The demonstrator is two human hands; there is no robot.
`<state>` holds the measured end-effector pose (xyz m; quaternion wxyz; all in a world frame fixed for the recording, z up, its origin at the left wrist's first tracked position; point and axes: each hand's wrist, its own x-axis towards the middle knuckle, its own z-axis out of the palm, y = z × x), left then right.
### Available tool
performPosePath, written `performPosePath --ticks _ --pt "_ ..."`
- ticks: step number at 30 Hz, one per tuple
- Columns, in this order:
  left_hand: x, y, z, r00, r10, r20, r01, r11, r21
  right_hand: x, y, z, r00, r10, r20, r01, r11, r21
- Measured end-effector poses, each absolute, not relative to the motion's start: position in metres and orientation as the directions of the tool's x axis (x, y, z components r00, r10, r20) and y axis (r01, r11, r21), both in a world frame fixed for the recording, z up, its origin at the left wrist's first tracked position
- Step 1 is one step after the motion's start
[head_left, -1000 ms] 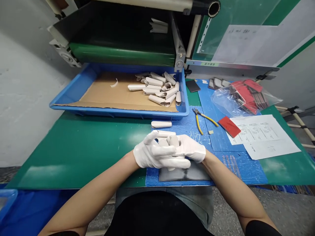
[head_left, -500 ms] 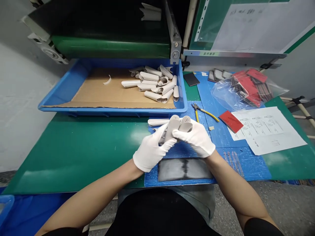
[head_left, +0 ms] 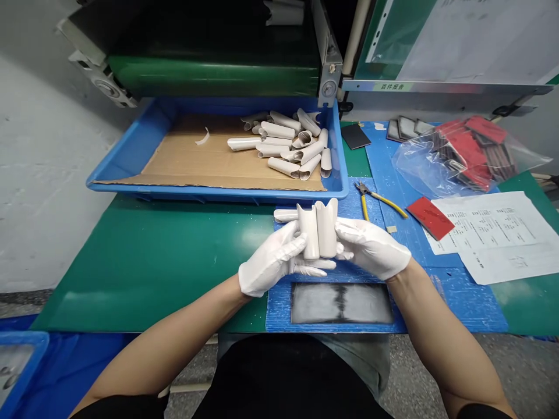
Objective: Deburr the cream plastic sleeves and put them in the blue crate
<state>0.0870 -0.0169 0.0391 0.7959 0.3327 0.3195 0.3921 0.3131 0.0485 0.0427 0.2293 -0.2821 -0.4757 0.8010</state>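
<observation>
In white gloves, the left hand (head_left: 273, 259) and right hand (head_left: 371, 247) held two pale rolled tubes (head_left: 308, 231) upright side by side above a blue cutting mat (head_left: 471, 308). A loose tube (head_left: 286, 215) lay just behind them, near a blue tray (head_left: 213, 194) of more tubes (head_left: 283, 142) and yellow-handled pliers (head_left: 375, 198).

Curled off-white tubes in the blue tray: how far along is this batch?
Seemingly done: one curled off-white tube lies on the blue mat outside the blue plastic tray. In hand: two such tubes stand upright between the white-gloved left hand and right hand. Left: a heap of tubes on brown cardboard in the tray.
</observation>
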Motion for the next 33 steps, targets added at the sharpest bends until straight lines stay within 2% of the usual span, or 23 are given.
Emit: performPosePath --ticks 7,11,20,29,33 --pt "0.086 -0.016 0.045 0.491 0.838 -0.239 -0.414 0.465 0.782 0.314 0.048 0.031 -0.717 0.627 -0.304 -0.167 -0.578 -0.798" --pt "0.084 -0.016 0.044 0.508 0.830 -0.230 -0.406 0.466 0.786 0.316 0.046 0.027 -0.727 0.635 -0.261 -0.194 -0.555 -0.809" --pt "0.081 -0.022 0.054 0.503 0.827 -0.250 -0.393 0.477 0.786 0.312 0.045 0.032 -0.797 0.570 -0.201 -0.146 -0.505 -0.851" --pt "0.078 -0.015 0.045 0.519 0.813 -0.265 -0.447 0.522 0.726 0.296 0.045 0.057 -0.805 0.553 -0.216 -0.102 -0.488 -0.867" --pt "0.079 -0.011 0.043 0.409 0.855 -0.320 -0.352 0.471 0.809 0.302 0.046 0.040 -0.717 0.641 -0.273 -0.043 -0.432 -0.901"
